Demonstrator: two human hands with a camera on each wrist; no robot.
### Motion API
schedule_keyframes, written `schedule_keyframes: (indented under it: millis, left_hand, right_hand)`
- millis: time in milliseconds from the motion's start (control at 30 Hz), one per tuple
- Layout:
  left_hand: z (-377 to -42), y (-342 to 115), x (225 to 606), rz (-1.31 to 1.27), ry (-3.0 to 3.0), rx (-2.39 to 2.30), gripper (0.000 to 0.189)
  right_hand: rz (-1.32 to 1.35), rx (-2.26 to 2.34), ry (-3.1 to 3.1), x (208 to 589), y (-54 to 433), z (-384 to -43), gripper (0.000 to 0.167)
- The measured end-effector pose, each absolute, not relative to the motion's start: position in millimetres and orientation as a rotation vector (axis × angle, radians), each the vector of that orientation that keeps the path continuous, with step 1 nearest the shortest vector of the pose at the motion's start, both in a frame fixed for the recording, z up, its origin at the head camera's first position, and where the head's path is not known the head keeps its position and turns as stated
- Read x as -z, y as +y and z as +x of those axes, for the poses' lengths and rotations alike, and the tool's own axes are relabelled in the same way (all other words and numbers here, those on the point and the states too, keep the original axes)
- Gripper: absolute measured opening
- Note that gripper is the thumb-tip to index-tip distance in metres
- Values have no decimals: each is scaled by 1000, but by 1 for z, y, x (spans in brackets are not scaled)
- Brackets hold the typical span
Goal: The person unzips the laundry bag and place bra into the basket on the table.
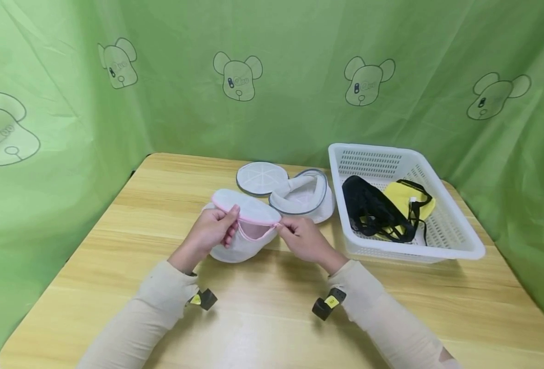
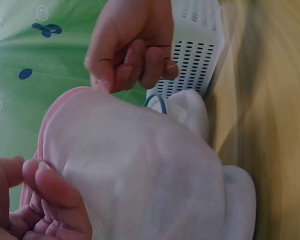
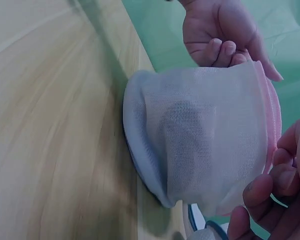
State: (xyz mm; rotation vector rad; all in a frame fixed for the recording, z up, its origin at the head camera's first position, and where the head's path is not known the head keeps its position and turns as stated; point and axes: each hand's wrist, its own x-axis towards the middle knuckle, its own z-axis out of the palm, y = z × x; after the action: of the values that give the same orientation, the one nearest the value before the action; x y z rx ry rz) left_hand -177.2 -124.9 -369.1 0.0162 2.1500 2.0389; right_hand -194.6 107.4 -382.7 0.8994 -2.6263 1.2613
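A white mesh laundry bag [image 1: 239, 252] with pink zipper trim stands on the table, its round lid [image 1: 244, 205] partly unzipped and a gap showing at the front. My left hand [image 1: 213, 228] pinches the pink edge at the front left. At the right end of the zipper, my right hand [image 1: 305, 240] pinches the edge; whether it has the zipper pull is too small to tell. In the right wrist view the mesh wall [image 3: 210, 135] shows between both hands. Behind it lies a second white mesh laundry bag [image 1: 328, 205] with blue trim, unzipped, its round lid [image 1: 263, 179] flipped back.
A white perforated plastic basket [image 1: 456, 252] stands at the right. Inside lie a black item [image 1: 369, 205] with thin straps or cords and a yellow cloth-like piece [image 1: 398, 197]. A green curtain [image 1: 299, 118] hangs behind the wooden table [image 1: 253, 328].
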Motion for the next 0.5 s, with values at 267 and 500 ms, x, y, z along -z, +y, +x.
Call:
schedule_keyframes:
  millis: [267, 500]
  left_hand:
    - [-170, -118, 378, 46, 2206, -1862, 39]
    - [-178, -116, 362, 98, 2197, -1877, 31]
  right_hand:
    - [1041, -1320, -2628, 387, 102, -183, 34]
    - [1029, -1267, -2606, 380, 104, -191, 32]
